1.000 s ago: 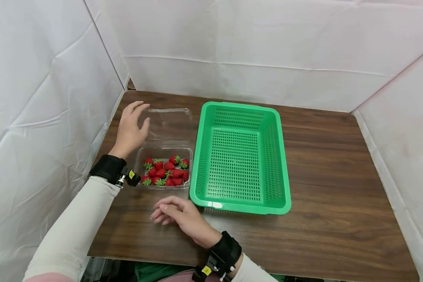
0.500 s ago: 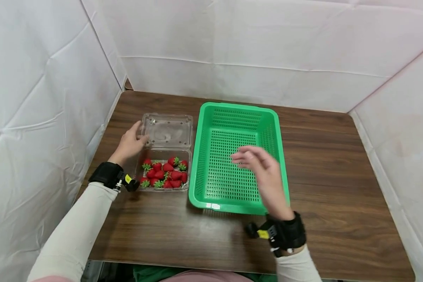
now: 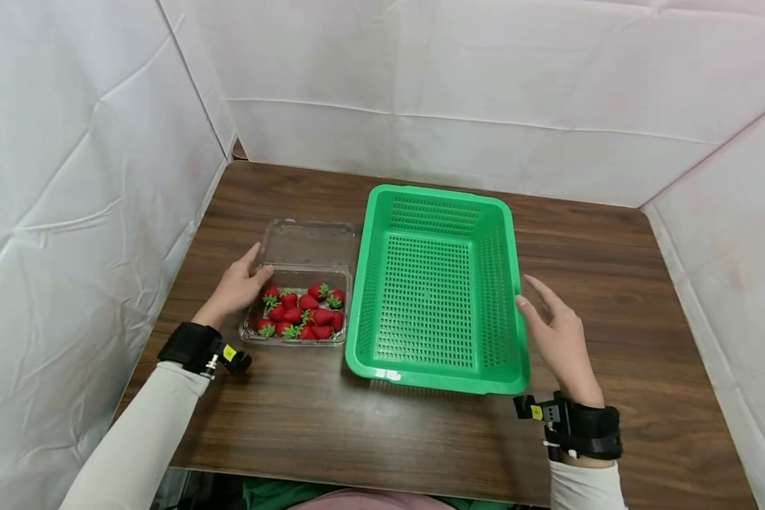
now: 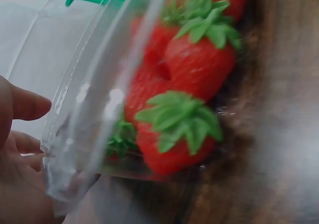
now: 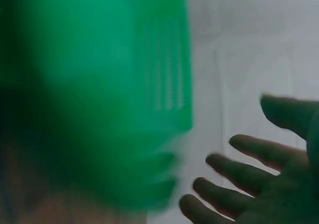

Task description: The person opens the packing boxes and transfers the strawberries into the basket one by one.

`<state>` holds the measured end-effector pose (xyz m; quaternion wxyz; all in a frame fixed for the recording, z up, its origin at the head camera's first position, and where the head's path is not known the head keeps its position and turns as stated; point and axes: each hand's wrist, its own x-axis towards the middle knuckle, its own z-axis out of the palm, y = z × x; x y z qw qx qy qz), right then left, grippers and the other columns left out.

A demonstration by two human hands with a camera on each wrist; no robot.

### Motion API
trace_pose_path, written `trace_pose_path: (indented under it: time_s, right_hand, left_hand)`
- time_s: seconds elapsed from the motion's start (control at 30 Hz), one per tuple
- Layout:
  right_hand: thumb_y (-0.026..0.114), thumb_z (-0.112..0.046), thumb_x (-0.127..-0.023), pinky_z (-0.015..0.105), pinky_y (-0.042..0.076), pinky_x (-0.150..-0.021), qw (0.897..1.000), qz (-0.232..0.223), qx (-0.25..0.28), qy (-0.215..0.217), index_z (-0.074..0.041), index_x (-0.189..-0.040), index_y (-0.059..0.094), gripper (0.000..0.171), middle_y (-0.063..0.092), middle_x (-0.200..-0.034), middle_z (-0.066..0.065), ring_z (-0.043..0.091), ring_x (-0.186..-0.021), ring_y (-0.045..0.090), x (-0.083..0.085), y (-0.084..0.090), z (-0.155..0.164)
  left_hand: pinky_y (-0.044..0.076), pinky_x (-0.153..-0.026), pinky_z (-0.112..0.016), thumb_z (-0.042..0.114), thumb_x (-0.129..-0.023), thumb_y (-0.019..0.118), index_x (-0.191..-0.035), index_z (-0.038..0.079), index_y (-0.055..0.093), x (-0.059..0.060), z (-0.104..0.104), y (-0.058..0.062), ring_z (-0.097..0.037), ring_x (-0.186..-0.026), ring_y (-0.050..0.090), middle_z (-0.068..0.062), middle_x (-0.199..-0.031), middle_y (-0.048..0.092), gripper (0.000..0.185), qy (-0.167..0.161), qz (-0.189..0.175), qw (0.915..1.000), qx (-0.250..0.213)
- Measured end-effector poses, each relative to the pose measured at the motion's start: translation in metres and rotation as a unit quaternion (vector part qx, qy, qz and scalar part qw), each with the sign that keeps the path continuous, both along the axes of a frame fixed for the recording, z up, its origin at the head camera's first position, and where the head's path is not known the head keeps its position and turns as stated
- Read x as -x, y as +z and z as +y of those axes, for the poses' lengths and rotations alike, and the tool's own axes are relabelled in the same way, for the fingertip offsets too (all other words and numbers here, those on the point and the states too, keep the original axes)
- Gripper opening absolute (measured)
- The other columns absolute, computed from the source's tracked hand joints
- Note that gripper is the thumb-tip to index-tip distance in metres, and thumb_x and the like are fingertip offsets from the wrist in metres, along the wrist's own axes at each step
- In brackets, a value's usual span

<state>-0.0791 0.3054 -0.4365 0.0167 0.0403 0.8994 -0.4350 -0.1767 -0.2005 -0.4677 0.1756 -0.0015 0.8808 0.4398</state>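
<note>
My left hand (image 3: 236,287) is at the left side of a clear plastic clamshell box (image 3: 341,338), its thumb over the box's back left corner. In the left wrist view the thumb (image 4: 30,104) points at the clear wall and the other fingers lie behind the corner. Several red strawberries (image 3: 291,314) with green leaves lie in the box, whose lid (image 3: 312,241) is folded back. My right hand (image 3: 561,336) is beside the right rim of a green plastic basket (image 3: 436,387), thumb tip close to the rim. In the right wrist view its fingers (image 5: 239,169) are spread and hold nothing.
The wooden table (image 3: 612,297) extends right of the basket and in front of both containers. White cloth walls (image 3: 459,92) surround it at the back and both sides. Box and basket stand close side by side.
My right hand has moved from in front of the box, across the basket, to its right side. My left hand has come down from beside the lid to the box's edge; the lid lies lower.
</note>
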Motion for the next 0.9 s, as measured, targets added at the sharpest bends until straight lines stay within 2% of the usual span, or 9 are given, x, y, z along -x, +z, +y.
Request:
trace_pose_path:
  time_s: [0.1,0.2,0.27,0.37,0.5,0.63,0.73,0.83,0.9]
  right_hand:
    - [0.042,-0.055,-0.099,0.061,0.035,-0.102,0.998,-0.045,-0.044,0.025,-0.037,-0.154,0.006,0.068,0.011,-0.164,0.007,0.045,-0.141,0.030,0.001,-0.020,0.008]
    - [0.039,-0.058,-0.098,0.061,0.039,-0.095,0.994,-0.081,-0.061,0.044,-0.036,-0.153,-0.010,0.077,0.009,-0.163,0.016,0.049,-0.137,0.033,-0.005,-0.010,-0.009]
    - [0.039,-0.053,-0.100,0.059,0.039,-0.097,0.992,-0.102,-0.054,0.056,-0.033,-0.151,-0.018,0.079,0.007,-0.161,0.023,0.051,-0.136,0.032,-0.008,-0.002,-0.017]
    - [0.037,-0.040,-0.104,0.054,0.043,-0.090,0.991,-0.113,-0.053,0.046,-0.032,-0.150,-0.022,0.075,0.007,-0.161,0.025,0.051,-0.133,0.037,-0.010,0.000,-0.024]
    - [0.033,-0.028,-0.107,0.046,0.042,-0.084,0.992,-0.112,-0.041,0.039,-0.034,-0.148,-0.025,0.071,0.005,-0.161,0.024,0.049,-0.131,0.040,-0.011,-0.002,-0.027]
    - [0.031,-0.026,-0.107,0.043,0.040,-0.082,0.994,-0.101,-0.030,0.034,-0.036,-0.148,-0.025,0.069,0.003,-0.161,0.023,0.049,-0.131,0.040,-0.011,-0.007,-0.028]
    - [0.031,-0.023,-0.107,0.043,0.041,-0.081,0.994,-0.099,-0.025,0.030,-0.037,-0.148,-0.024,0.070,0.004,-0.161,0.024,0.049,-0.129,0.042,-0.011,-0.009,-0.027]
    - [0.031,-0.022,-0.107,0.042,0.041,-0.080,0.995,-0.097,-0.024,0.030,-0.038,-0.148,-0.023,0.070,0.005,-0.161,0.023,0.048,-0.127,0.044,-0.011,-0.008,-0.028]
    - [0.032,-0.022,-0.107,0.042,0.041,-0.081,0.995,-0.094,-0.025,0.031,-0.037,-0.148,-0.023,0.070,0.004,-0.161,0.023,0.048,-0.127,0.044,-0.012,-0.008,-0.028]
  left_hand:
    - [0.020,-0.115,-0.059,0.032,-0.104,0.040,-0.156,0.009,-0.003,-0.009,0.003,0.000,-0.044,-0.146,0.017,-0.021,-0.162,0.010,0.071,-0.006,0.009,0.9999,0.009]
    - [0.017,-0.116,-0.059,0.033,-0.104,0.042,-0.155,0.009,-0.006,-0.017,0.006,-0.003,-0.042,-0.148,0.013,-0.020,-0.162,0.005,0.074,-0.012,0.027,0.9995,0.011]
    - [0.023,-0.114,-0.058,0.032,-0.103,0.044,-0.155,0.009,-0.007,-0.021,0.007,-0.007,-0.041,-0.145,0.023,-0.020,-0.162,0.007,0.076,-0.018,0.048,0.9986,0.015]
    - [0.034,-0.109,-0.056,0.027,-0.102,0.049,-0.156,0.008,-0.005,-0.025,0.008,-0.015,-0.040,-0.135,0.041,-0.023,-0.161,0.011,0.078,-0.027,0.084,0.9958,0.025]
    - [0.040,-0.104,-0.054,0.025,-0.100,0.053,-0.156,0.011,-0.002,-0.026,0.006,-0.023,-0.038,-0.129,0.050,-0.022,-0.160,0.014,0.080,-0.036,0.106,0.9935,0.024]
    - [0.037,-0.106,-0.055,0.032,-0.101,0.051,-0.156,0.015,-0.003,-0.025,0.005,-0.025,-0.039,-0.133,0.046,-0.020,-0.161,0.012,0.080,-0.038,0.099,0.9943,0.013]
    - [0.027,-0.112,-0.059,0.036,-0.102,0.048,-0.156,0.013,-0.003,-0.025,0.007,-0.024,-0.040,-0.143,0.030,-0.020,-0.162,0.009,0.078,-0.030,0.108,0.9932,0.029]
    - [0.022,-0.111,-0.064,0.032,-0.101,0.050,-0.156,0.006,0.008,-0.028,0.014,-0.020,-0.043,-0.146,0.019,-0.022,-0.161,0.013,0.073,-0.016,0.174,0.9820,0.073]
    - [0.027,-0.108,-0.063,0.026,-0.099,0.056,-0.152,0.002,0.025,-0.031,0.022,-0.016,-0.042,-0.143,0.026,-0.022,-0.157,0.024,0.066,-0.014,0.250,0.9625,0.105]
